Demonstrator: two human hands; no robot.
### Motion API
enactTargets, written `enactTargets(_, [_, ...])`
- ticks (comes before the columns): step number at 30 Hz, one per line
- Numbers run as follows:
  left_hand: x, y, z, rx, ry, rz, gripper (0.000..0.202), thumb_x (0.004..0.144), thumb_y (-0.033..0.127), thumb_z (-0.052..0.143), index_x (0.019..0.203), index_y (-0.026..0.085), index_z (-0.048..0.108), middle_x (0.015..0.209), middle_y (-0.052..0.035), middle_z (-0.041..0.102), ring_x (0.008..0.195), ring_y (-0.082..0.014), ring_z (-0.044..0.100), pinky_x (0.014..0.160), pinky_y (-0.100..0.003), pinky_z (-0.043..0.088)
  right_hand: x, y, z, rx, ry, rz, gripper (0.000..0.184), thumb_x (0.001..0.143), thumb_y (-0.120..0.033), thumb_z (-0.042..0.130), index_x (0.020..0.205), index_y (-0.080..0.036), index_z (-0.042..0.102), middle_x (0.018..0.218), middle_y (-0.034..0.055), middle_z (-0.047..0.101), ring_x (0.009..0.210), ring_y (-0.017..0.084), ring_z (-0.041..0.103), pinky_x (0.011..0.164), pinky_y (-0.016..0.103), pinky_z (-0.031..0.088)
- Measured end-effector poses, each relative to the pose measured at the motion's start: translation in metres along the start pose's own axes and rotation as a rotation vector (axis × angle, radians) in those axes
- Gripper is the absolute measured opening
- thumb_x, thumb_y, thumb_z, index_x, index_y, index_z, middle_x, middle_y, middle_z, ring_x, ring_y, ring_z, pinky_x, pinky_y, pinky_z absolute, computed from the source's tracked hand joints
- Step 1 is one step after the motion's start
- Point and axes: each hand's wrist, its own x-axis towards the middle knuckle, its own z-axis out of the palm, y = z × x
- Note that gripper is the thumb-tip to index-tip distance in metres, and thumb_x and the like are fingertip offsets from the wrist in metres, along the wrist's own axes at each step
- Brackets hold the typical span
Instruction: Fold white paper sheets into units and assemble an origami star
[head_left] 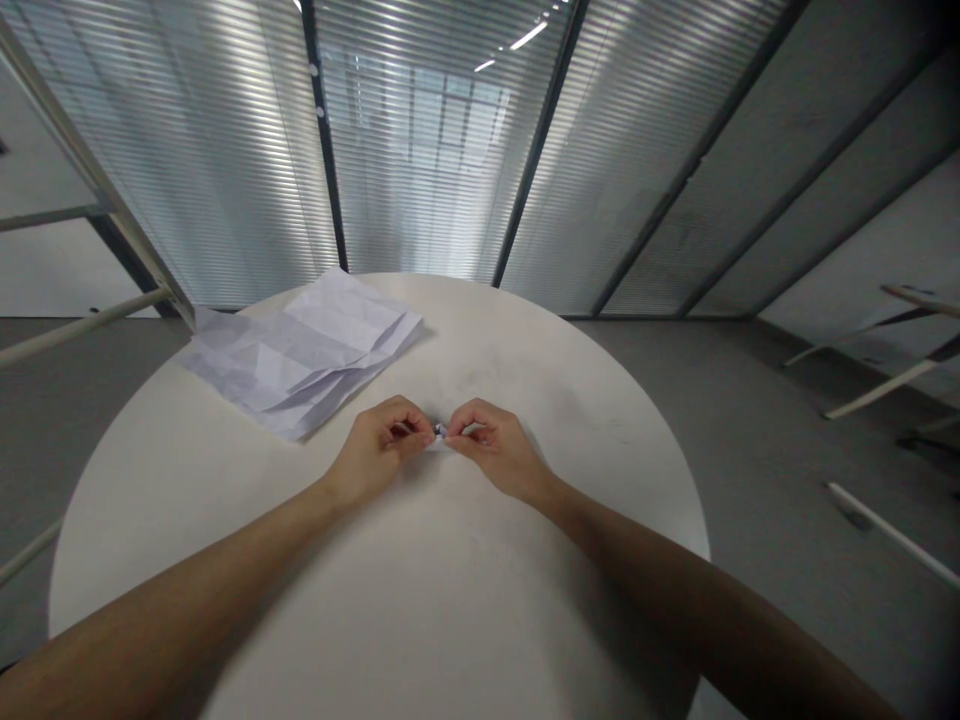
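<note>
Both my hands meet at the middle of a round white table (450, 600). My left hand (382, 445) and my right hand (491, 445) are curled, fingertips pinched together on a tiny folded piece of white paper (439, 435) held between them just above the tabletop. Most of that piece is hidden by my fingers. A loose stack of creased white paper sheets (300, 350) lies on the table to the far left of my hands, apart from them.
Behind the table stands a glass wall with horizontal blinds and dark frames (525, 170). Grey floor surrounds the table. Pale bars of a frame (90, 320) are at the left, and thin white legs of furniture (892, 380) at the right.
</note>
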Motion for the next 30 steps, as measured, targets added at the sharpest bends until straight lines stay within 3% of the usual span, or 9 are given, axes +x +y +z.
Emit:
enactTargets(4, [0.0,0.0,0.002,-0.078,0.078,-0.054,0.012,0.075,0.026,0.064,0.07,0.015,0.062,0.075,-0.0009,0.057,0.065,-0.0106,0.052,0.06,-0.023,0.04,-0.001,0.002,-0.001,0.067,0.03,0.12,0.012,0.072,-0.027,0.067,0.071,-0.018,0.059,0.065,-0.0033,0.057,0.049,0.008,0.045,0.045,0.02,0.035])
enactTargets(7, [0.002,0.0,-0.001,-0.2,0.187,-0.15,0.016,0.073,0.03,0.066,0.072,0.015,0.059,0.065,0.0025,0.054,0.054,-0.0083,0.046,0.051,-0.021,0.036,0.0,0.008,-0.004,0.077,0.093,0.175,0.013,0.072,-0.028,0.066,0.072,-0.018,0.06,0.059,-0.0042,0.055,0.045,0.007,0.043,0.042,0.02,0.032])
enactTargets(11, [0.006,-0.005,-0.01,-0.274,0.284,-0.198,0.017,0.073,0.032,0.065,0.074,0.017,0.057,0.057,0.0057,0.048,0.047,-0.0068,0.039,0.045,-0.02,0.029,0.005,0.017,-0.011,0.093,0.2,0.135,0.013,0.07,-0.028,0.067,0.07,-0.017,0.059,0.064,-0.0023,0.058,0.052,0.009,0.051,0.049,0.021,0.04])
enactTargets(17, [0.011,-0.015,-0.014,-0.361,0.413,-0.107,0.016,0.072,0.028,0.067,0.073,0.016,0.057,0.066,0.0021,0.055,0.063,-0.0093,0.05,0.06,-0.021,0.039,0.01,0.023,-0.018,0.281,0.304,0.12,0.017,0.07,-0.032,0.069,0.072,-0.019,0.058,0.066,-0.0022,0.058,0.059,0.011,0.056,0.059,0.025,0.048])
enactTargets(25, [0.013,-0.018,-0.011,-0.662,0.428,-0.201,0.024,0.067,0.03,0.073,0.073,0.015,0.054,0.062,0.0036,0.055,0.06,-0.0098,0.053,0.065,-0.025,0.047,0.009,0.016,-0.018,0.589,0.32,0.27,0.023,0.065,-0.034,0.073,0.071,-0.02,0.056,0.07,-0.0022,0.058,0.07,0.012,0.058,0.064,0.026,0.049])
enactTargets(30, [0.011,-0.014,-0.009,-0.595,0.36,-0.183,0.023,0.072,0.032,0.069,0.076,0.017,0.052,0.07,0.0025,0.057,0.064,-0.0109,0.055,0.066,-0.026,0.048,0.009,0.018,-0.016,0.556,0.314,0.26,0.022,0.067,-0.033,0.072,0.071,-0.019,0.055,0.068,-0.0022,0.059,0.067,0.012,0.058,0.064,0.026,0.049])
